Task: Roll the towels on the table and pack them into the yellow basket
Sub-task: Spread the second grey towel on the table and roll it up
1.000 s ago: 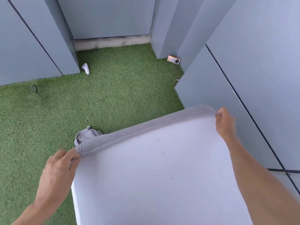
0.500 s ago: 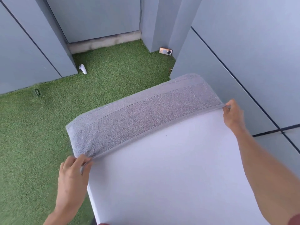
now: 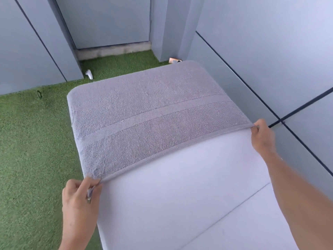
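Pinching the near hem of a grey towel (image 3: 153, 120), the left hand (image 3: 79, 197) grips one corner at the table's left edge, while the right hand (image 3: 261, 136) clamps thumb and fingers on the opposite corner. The towel lies spread across the far part of the white table (image 3: 180, 204), its far end hanging over the edge. By my judgement this is the laying-out step; rolling has not begun, and the next move calls for setting the hem down flat and turning it over tightly and evenly. No yellow basket shows. Beyond lies green artificial turf (image 3: 32, 141), bearing a small white object (image 3: 89, 74) and a copper-coloured device (image 3: 173, 60), closed in by grey panelled walls (image 3: 261, 42).
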`<state>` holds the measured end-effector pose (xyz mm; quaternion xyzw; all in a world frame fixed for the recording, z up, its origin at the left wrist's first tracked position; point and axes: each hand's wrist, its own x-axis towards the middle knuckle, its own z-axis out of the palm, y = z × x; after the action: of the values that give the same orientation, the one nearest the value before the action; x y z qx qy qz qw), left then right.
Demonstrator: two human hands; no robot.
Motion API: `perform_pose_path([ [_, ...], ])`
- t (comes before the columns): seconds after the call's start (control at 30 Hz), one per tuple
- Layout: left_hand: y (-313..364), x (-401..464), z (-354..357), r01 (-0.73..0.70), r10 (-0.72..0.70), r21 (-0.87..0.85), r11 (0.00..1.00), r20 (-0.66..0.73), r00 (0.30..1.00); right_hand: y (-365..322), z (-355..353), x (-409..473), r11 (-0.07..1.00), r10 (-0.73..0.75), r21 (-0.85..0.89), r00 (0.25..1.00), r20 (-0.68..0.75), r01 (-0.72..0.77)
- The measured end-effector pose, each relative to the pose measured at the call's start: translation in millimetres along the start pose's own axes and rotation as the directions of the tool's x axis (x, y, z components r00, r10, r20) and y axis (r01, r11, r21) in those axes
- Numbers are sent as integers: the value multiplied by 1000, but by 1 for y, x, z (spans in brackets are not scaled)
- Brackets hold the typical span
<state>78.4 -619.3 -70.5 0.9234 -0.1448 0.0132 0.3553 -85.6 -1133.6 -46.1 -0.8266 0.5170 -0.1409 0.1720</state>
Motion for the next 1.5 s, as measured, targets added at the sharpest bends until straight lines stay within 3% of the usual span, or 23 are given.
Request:
perform_pose_path([
  [0.4, 27, -201, 0, 52, -63, -63, 997, -185, 981, 127, -56, -93, 993, -84, 77, 996, -13, 85],
  [0.67, 48, -344, -4, 179, -192, -86, 980, -177, 965, 226, -114, -183, 992, -118, 56, 993, 12, 117],
  [1.1, 70, -560, -17, 186, -202, -101, 977, -184, 962, 373, -185, -311, 989, -71, 129, 997, -6, 71],
  [1.5, 110, -729, -34, 337, -343, -66, 939, -155, 926, 481, -253, -395, 991, -93, 108, 988, 122, 80],
])
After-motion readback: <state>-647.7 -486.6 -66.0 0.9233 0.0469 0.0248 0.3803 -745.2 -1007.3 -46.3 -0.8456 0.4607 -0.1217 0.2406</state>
